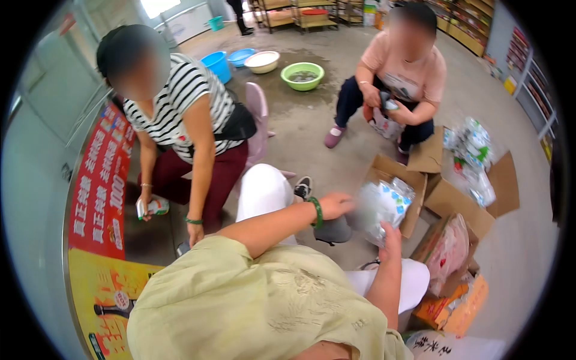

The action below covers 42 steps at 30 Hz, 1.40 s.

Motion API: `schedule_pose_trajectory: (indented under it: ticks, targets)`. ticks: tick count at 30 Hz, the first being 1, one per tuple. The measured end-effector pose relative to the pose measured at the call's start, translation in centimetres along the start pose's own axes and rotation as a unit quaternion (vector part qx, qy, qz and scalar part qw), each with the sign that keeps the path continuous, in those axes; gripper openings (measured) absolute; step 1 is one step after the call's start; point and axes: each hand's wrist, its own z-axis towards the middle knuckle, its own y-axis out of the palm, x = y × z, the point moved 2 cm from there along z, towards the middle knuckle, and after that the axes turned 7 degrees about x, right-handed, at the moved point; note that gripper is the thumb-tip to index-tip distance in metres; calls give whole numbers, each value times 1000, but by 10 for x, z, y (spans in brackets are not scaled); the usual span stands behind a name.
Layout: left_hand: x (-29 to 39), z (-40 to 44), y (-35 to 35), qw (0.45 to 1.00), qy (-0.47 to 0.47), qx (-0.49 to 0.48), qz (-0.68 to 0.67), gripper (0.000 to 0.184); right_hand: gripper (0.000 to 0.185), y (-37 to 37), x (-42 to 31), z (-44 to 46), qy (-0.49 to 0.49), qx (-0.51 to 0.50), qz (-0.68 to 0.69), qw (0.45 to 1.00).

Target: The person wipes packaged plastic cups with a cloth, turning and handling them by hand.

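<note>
My right hand (391, 241) grips the lower edge of a clear plastic packet (390, 204) with white and blue print, held over an open cardboard box (414, 180). My left hand (337, 206), with a green bangle at the wrist, is left of the packet. Motion smears its fingers, so their grip is unclear. Just below that hand is a dark grey item (333, 233), whose kind I cannot make out.
A person in stripes (201, 108) bends at left, holding a small container (155, 207). Another person (402, 78) crouches ahead, handling cloth-like items. Opened boxes (462, 210) and plastic packets (474, 150) lie at right. Basins (302, 77) stand on wet floor.
</note>
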Motion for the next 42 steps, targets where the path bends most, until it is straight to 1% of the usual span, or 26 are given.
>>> schedule_pose_trajectory:
  ticks: [2,4,6,9,11,14,17,19,21,23,24,26,27,28,29,30,31,32,33,34,35,37,38,39,41,42]
  targets:
    - [15,-5,-6,999,-29,-2,28,35,63,-2,1,-1,3,14,-8,1000]
    - [11,-3,-5,1000,-26,-9,11,35,62,2,-1,-4,7,-20,-3,1000]
    - [15,-4,-7,999,-44,4,-3,35,62,9,-7,-13,6,-3,4,1000]
    - [12,-1,-7,999,-39,3,-13,34,62,7,-7,-12,5,17,8,1000]
    - [13,0,-8,998,-52,-2,-29,33,63,12,-12,-16,24,25,-7,999]
    - [14,0,-10,999,-46,-2,8,35,65,17,-16,-19,23,14,-12,1000]
    - [16,1,-8,998,-57,7,4,37,65,6,-3,-4,44,46,-25,998]
    - [11,3,-12,998,-60,-15,-29,39,64,-7,19,17,18,35,-24,999]
    - [-4,18,-13,998,-14,18,52,38,60,8,0,-1,65,12,-20,998]
    - [3,25,-20,998,-1,42,38,38,55,12,2,4,38,-67,18,997]
    - [9,29,-26,998,-4,52,38,38,55,19,-4,2,41,-75,14,996]
    - [30,36,-32,997,48,67,9,40,64,21,-10,-6,74,-41,-22,996]
    - [42,37,-32,995,70,73,2,39,64,18,-7,-7,83,-35,-25,996]
    - [52,38,-37,993,88,81,-5,38,65,19,-5,-5,82,-38,-2,996]
    - [49,43,-36,994,78,80,-8,38,66,26,-8,-8,79,-40,22,996]
    - [50,51,-30,991,100,74,-42,36,45,32,-11,-15,96,-4,29,995]
    - [56,56,-26,990,113,59,-62,35,45,37,-12,-16,97,8,32,995]
    - [69,58,-23,988,125,44,-84,34,45,40,-14,-19,86,-54,59,993]
    - [81,56,-19,986,156,38,-49,35,45,37,-16,-22,73,-111,85,987]
    - [91,50,-11,982,188,32,-17,38,44,33,-13,-21,74,-111,102,986]
    - [91,46,-1,982,189,13,-24,38,44,32,-12,-19,73,-115,121,983]
    - [90,35,16,955,262,-3,140,51,43,32,-16,-19,78,-102,150,980]
    - [88,26,26,973,185,-7,137,59,43,32,-16,-19,87,-105,173,975]
    - [84,19,33,973,183,-23,138,59,40,30,-13,-14,59,-122,201,970]
    - [76,10,41,957,200,-36,207,57,37,23,-12,-7,67,-107,282,951]
    - [74,4,43,950,220,-57,215,55,37,16,-8,1,65,-98,290,950]
